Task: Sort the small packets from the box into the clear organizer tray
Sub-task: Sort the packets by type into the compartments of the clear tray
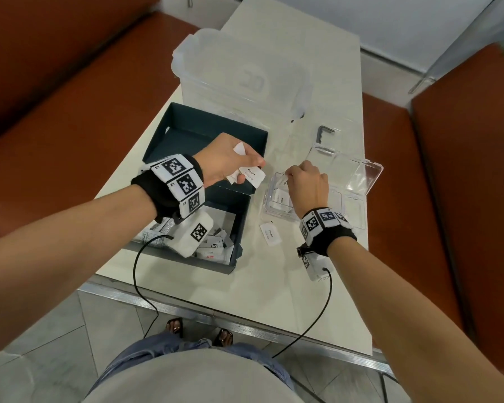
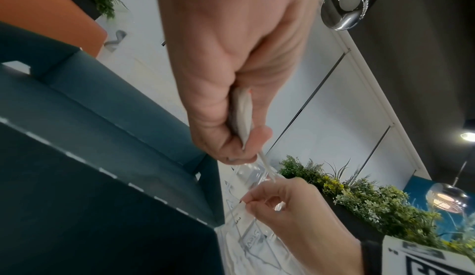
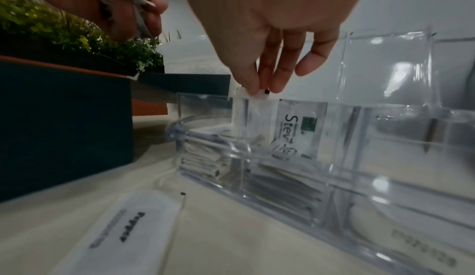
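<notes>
Your right hand (image 3: 270,41) pinches a packet (image 3: 253,96) above the organizer tray (image 3: 282,178); lower it upright. Left hand (image 1: 227,161) grips spare packets (image 1: 252,174).

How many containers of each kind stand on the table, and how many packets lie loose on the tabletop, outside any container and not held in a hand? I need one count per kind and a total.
Dark box: 1
Clear organizer tray: 1
Large clear bin: 1
Loose packet on the tabletop: 1
Total: 4
</notes>
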Demonstrator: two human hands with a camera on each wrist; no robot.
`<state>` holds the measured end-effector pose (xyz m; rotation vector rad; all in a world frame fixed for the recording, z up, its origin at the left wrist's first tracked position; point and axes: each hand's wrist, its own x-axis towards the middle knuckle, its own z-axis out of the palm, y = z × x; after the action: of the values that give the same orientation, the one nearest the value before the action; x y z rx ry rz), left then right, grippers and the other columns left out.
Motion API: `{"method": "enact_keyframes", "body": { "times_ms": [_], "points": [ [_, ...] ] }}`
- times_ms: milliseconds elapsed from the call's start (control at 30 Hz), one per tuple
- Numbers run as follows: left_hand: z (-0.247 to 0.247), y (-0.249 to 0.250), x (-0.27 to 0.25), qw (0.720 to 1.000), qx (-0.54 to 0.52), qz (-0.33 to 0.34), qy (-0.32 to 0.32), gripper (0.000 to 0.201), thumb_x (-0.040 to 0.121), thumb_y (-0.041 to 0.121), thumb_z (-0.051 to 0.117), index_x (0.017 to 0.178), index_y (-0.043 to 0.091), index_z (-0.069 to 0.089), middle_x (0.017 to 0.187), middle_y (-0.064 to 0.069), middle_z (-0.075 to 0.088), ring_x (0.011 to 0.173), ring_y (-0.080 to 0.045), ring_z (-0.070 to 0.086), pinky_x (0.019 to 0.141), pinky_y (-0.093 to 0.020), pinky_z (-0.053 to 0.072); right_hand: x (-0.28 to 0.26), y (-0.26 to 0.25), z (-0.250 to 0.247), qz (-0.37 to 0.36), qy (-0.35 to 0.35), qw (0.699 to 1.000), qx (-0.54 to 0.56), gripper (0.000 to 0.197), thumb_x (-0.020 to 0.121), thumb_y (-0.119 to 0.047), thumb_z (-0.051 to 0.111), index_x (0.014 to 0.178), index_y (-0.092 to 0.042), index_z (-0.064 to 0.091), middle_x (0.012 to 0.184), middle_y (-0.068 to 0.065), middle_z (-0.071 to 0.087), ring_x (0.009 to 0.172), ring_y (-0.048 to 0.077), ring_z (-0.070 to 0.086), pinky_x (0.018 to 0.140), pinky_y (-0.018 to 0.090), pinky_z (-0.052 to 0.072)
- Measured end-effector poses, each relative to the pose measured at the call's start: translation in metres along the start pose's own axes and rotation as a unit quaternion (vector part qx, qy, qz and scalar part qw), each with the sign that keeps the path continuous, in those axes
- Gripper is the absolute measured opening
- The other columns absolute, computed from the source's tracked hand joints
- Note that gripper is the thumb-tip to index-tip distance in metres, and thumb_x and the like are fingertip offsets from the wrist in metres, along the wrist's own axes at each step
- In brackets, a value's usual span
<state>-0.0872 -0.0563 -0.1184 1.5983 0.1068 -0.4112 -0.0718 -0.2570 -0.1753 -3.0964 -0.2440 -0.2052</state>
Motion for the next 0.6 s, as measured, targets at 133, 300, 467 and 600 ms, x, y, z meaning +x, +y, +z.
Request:
{"method": "enact_keyframes", "body": {
  "times_ms": [133,300,467,600],
  "points": [
    [-0.0004,-0.003,-0.0016,1.0,0.004,-0.005,0.001,0.018,0.089,0.01,0.068,0.102,-0.002,0.071,0.092,-0.012,0.07,0.075,-0.017,0.064,0.048,-0.017,0.048,0.0004,0.0012,0.0056,-0.025,-0.007,0.998,-0.059,0.028,0.094,-0.003,0.043,0.113,-0.01,0.063,0.107,0.009,0.06,0.099,0.029,0.049,0.08,0.036,0.029],
    [0.001,-0.0037,-0.0031,1.0,0.007,-0.006,-0.002,0.018,0.089,0.011,0.068,0.102,-0.001,0.071,0.087,-0.008,0.07,0.073,-0.016,0.063,0.048,-0.018,0.047,0.0022,-0.0009,0.0076,-0.054,-0.02,0.992,-0.108,0.022,0.089,-0.001,0.049,0.106,-0.01,0.061,0.096,0.008,0.061,0.093,0.029,0.05,0.076,0.037,0.026],
    [-0.0004,-0.0023,-0.0032,1.0,0.008,-0.009,0.003,0.016,0.09,0.012,0.068,0.101,0.001,0.072,0.091,-0.008,0.071,0.076,-0.017,0.064,0.048,-0.017,0.048,0.0019,-0.0026,0.0072,-0.054,-0.021,0.993,-0.106,0.023,0.083,0.007,0.051,0.1,-0.007,0.058,0.091,0.01,0.059,0.088,0.029,0.05,0.074,0.038,0.026],
    [-0.0018,-0.0028,-0.0033,1.0,0.01,-0.011,0.0,0.017,0.09,0.013,0.068,0.101,0.002,0.072,0.096,-0.013,0.07,0.075,-0.018,0.063,0.049,-0.017,0.048,0.002,-0.0011,0.0014,-0.038,-0.016,0.996,-0.084,0.021,0.086,0.002,0.055,0.104,-0.009,0.054,0.097,0.008,0.057,0.09,0.028,0.049,0.075,0.035,0.024]
  ]
}}
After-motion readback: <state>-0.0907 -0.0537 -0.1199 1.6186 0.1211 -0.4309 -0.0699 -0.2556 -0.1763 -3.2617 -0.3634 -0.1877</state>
